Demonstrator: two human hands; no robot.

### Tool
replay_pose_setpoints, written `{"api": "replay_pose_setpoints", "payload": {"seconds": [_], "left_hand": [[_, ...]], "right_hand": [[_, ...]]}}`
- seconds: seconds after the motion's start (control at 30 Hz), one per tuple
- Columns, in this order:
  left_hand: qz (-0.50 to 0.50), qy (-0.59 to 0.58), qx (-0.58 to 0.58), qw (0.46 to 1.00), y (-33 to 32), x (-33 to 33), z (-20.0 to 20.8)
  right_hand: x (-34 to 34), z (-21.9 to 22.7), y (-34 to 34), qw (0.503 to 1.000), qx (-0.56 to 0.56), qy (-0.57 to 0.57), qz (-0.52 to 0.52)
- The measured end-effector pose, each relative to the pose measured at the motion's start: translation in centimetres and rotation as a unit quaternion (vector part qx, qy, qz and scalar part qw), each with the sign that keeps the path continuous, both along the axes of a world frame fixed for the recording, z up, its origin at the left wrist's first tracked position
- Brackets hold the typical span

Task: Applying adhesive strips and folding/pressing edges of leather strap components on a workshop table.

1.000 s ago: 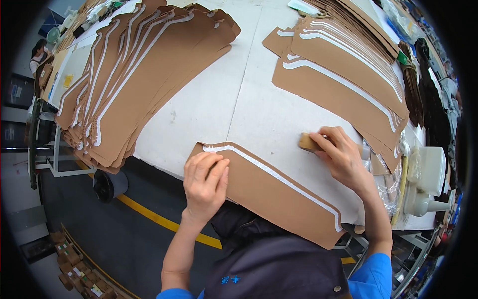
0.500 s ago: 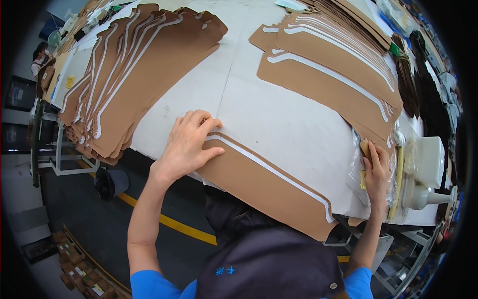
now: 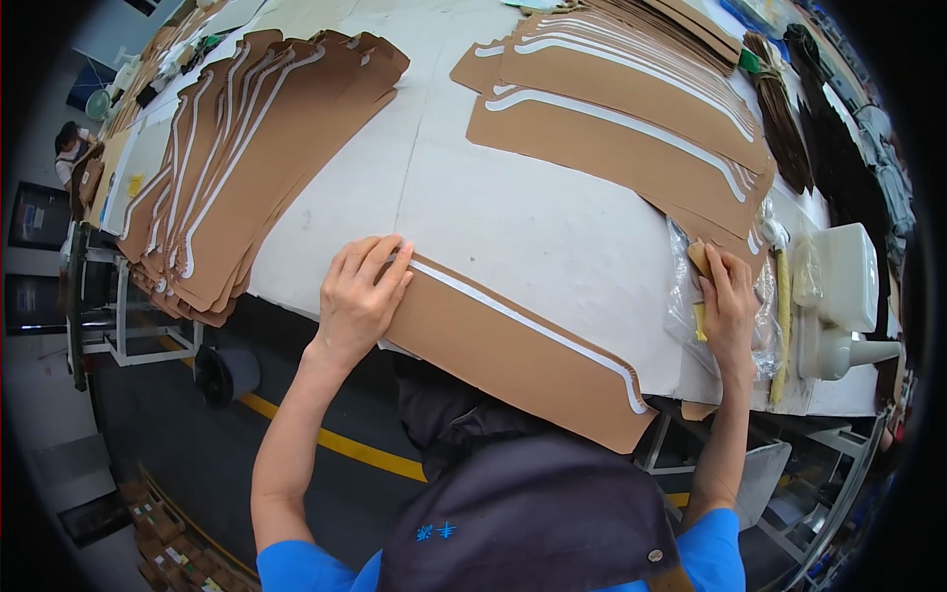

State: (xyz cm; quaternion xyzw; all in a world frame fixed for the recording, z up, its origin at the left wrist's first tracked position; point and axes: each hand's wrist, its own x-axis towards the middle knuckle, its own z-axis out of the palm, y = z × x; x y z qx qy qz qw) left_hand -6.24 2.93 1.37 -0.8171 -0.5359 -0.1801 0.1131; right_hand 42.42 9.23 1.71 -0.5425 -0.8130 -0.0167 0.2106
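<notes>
A long brown panel [image 3: 513,345] with a white strip [image 3: 533,321] along its far side lies at the table's near edge, in front of my body. My left hand [image 3: 360,296] is closed at the panel's left end, fingers together and bent over the end of the strip; the thumb is partly hidden. Off to the right, my right hand [image 3: 730,301] grips a small tan block-like piece [image 3: 699,259], most of it covered by the fingers. Beneath that hand lies a clear plastic bag [image 3: 681,286] with something yellow by it.
Fanned stacks of similar brown panels lie at the left [image 3: 286,128] and far right [image 3: 612,148] of the white table [image 3: 395,212]. A white plastic container [image 3: 843,276] and a yellow stick [image 3: 782,326] stand near my right hand. A dark bucket [image 3: 227,375] sits on the floor.
My left hand's fingers have drawn together over the panel's end, where the thumb was spread apart before. The right hand keeps hold of the tan piece. The whole view has shifted slightly.
</notes>
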Motion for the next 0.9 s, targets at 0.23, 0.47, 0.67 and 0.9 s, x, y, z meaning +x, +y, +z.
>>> {"api": "replay_pose_setpoints", "payload": {"seconds": [0.23,0.47,0.67,0.9], "left_hand": [[0.044,0.0,0.012,0.999,-0.5,-0.1,0.2],[-0.004,-0.152,-0.093,0.984,-0.1,0.3,0.9],[0.0,-0.188,-0.191,0.963,0.6,-1.7,1.6],[-0.019,-0.17,-0.253,0.952,2.7,-1.5,3.0]], "right_hand": [[-6.0,5.8,0.5,0.897,-0.177,0.394,0.092],[-25.4,7.0,4.4,0.653,-0.444,0.489,0.369],[-29.5,6.6,3.7,0.62,-0.485,0.474,0.396],[-12.9,8.2,0.3,0.702,-0.506,0.351,0.359]]}}
